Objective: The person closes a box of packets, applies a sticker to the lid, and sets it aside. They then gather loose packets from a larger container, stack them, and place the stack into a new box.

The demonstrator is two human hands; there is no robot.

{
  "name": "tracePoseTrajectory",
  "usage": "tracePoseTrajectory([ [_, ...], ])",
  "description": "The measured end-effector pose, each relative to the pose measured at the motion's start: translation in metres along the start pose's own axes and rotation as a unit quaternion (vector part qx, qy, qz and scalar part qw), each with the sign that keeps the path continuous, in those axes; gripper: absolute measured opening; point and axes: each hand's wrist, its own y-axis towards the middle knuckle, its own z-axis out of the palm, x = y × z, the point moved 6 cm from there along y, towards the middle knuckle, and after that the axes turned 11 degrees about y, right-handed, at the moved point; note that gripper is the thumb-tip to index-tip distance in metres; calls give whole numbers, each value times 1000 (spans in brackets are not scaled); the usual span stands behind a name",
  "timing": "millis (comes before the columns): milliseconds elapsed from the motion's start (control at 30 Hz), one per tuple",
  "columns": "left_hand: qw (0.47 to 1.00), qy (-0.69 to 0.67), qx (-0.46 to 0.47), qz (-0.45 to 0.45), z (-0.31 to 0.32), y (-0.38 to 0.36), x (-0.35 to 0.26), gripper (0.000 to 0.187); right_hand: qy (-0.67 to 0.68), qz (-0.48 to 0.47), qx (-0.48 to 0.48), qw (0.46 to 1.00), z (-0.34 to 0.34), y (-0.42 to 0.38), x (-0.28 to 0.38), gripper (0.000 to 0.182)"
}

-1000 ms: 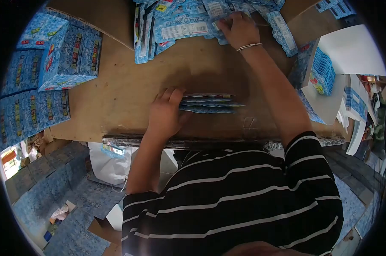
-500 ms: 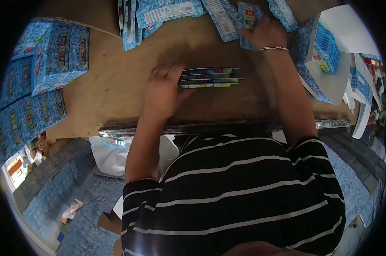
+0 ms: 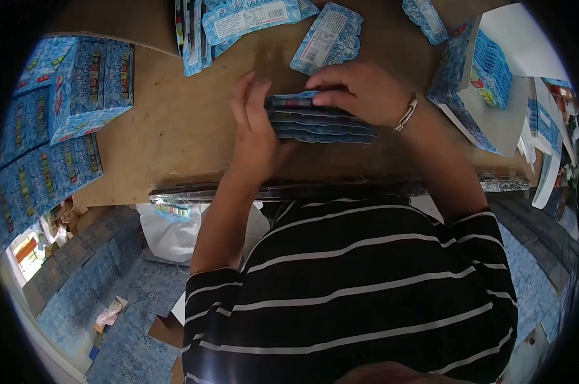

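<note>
Several flat blue packets point(image 3: 325, 131) stand on edge in a short stack in front of me, their wavy edges towards my body. My left hand point(image 3: 254, 137) grips the left end of this stack, with its fingers behind and its thumb mostly hidden. At the back of the stack, my right hand point(image 3: 366, 93) pinches one more blue packet point(image 3: 296, 100) between thumb and fingers, level with the others. Just behind my right hand lies a loose blue packet point(image 3: 328, 38), its barcode side up.
More loose packets point(image 3: 251, 18) lie at the table's far side, and another packet point(image 3: 425, 20) at the far right. An open display box point(image 3: 459, 83) with packets inside stands on the right. Printed blue boxes point(image 3: 91, 77) are stacked on the left. Wrapped tape lines the table's front edge point(image 3: 341, 191).
My right hand has come from the far packets to the stack, bringing a packet. The loose packet behind has turned. The stack in my left hand has tilted, and its fingers have lifted.
</note>
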Motion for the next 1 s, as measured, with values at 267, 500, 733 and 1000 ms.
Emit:
tracePoseTrajectory([
  [267, 993, 15, 121, -1, 16, 7, 2, 81, -41, 100, -72, 992, -15, -77, -5, 86],
  [500, 982, -62, 175, -43, 15, -8, -4, 79, -26, 158, -195, 968, -1, -100, -18, 93],
  [733, 977, -45, 204, -43, 28, -10, -1, 67, 37, 159, -140, 977, 15, -98, -19, 79],
  [1000, 924, 69, 375, -36, 25, -1, -4, 79, 1, 127, -142, 982, 6, -94, -24, 62],
])
